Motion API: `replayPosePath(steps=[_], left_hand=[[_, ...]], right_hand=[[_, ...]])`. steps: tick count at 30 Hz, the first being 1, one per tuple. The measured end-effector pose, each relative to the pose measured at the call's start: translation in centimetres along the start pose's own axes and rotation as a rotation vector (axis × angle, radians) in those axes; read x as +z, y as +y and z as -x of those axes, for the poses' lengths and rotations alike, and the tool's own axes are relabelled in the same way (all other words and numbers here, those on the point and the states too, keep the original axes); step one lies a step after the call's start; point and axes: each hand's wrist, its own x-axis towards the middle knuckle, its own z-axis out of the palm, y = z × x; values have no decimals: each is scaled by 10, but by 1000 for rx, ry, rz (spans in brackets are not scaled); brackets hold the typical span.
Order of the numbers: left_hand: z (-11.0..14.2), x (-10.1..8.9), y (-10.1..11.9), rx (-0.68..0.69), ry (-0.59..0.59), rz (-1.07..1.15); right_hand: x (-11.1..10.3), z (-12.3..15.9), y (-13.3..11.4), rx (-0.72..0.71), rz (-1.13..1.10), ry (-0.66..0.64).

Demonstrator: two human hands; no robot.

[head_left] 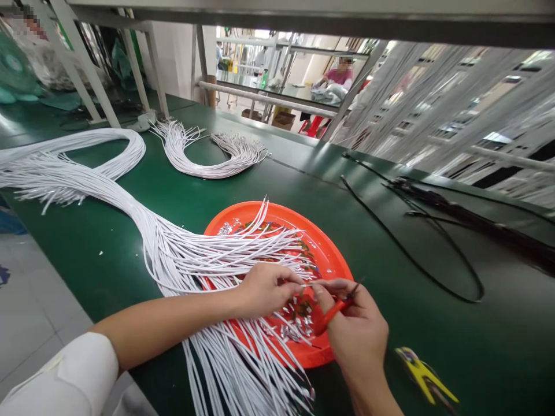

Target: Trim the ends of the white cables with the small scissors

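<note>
My left hand (264, 289) pinches the end of one thin white cable above the orange plate (333, 254). My right hand (358, 329) is closed on small red-handled snips (336, 309), their tip right at the cable end held by the left fingers. A thick bundle of white cables (173, 254) runs across the green table and fans out over the plate. Bits of silver foil (295, 329) lie scattered in the plate.
Yellow snips (422, 375) lie on the green table (390, 231) at lower right. Black cables (433, 231) sprawl to the right, a second white bundle (208, 156) lies farther back. White cables hang from a rack at upper right. Another person sits at a far bench.
</note>
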Motion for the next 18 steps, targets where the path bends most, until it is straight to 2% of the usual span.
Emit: replayPosePath(steps=[3,6,12,18], left_hand=[[2,-1,3,-31,-16,21],[4,-1,8,16,0,-68],[8,0,8,141,2,-333],[7,1,8,95,80,-185]], right_hand=[[2,1,0,13,-115,-2],[2,5,3,0,-142,10],[0,13,10,-52,142,2],[1,9,5,22,114,36]])
